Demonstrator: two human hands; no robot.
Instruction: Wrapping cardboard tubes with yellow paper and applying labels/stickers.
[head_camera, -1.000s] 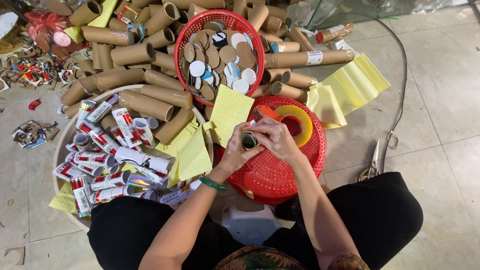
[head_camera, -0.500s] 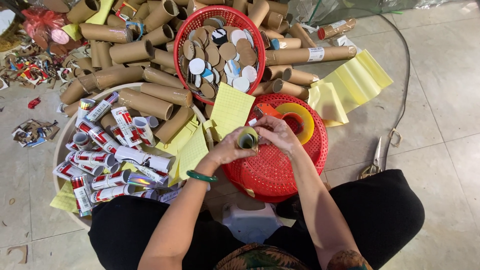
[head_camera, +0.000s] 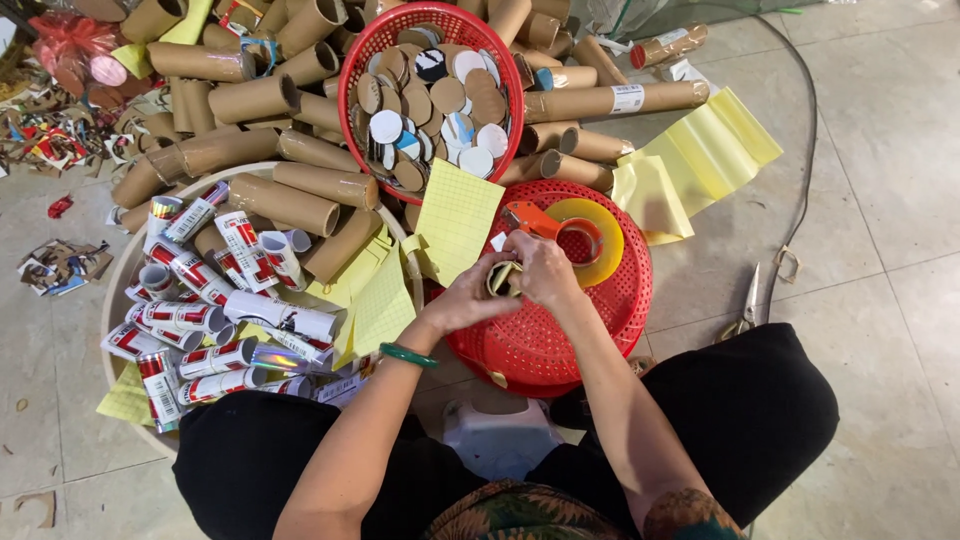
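Both my hands hold one short cardboard tube (head_camera: 503, 279) end-on over an upturned red basket (head_camera: 600, 320). My left hand (head_camera: 467, 298), with a green bangle at the wrist, wraps the tube from the left. My right hand (head_camera: 541, 266) presses on its end from the right. A roll of yellow tape in an orange dispenser (head_camera: 575, 232) lies on the basket just beyond my fingers. A yellow gridded sheet (head_camera: 456, 218) leans against the basket's left side.
A red basket of round cardboard discs (head_camera: 432, 92) stands behind. Long brown tubes (head_camera: 262, 98) are piled at the back and left. A white tray (head_camera: 118, 282) holds several wrapped tubes (head_camera: 200, 310). Scissors (head_camera: 745, 308) and a cable (head_camera: 806, 150) lie at right.
My hands have shifted slightly on the tube, staying over the upturned basket. Nothing else has moved.
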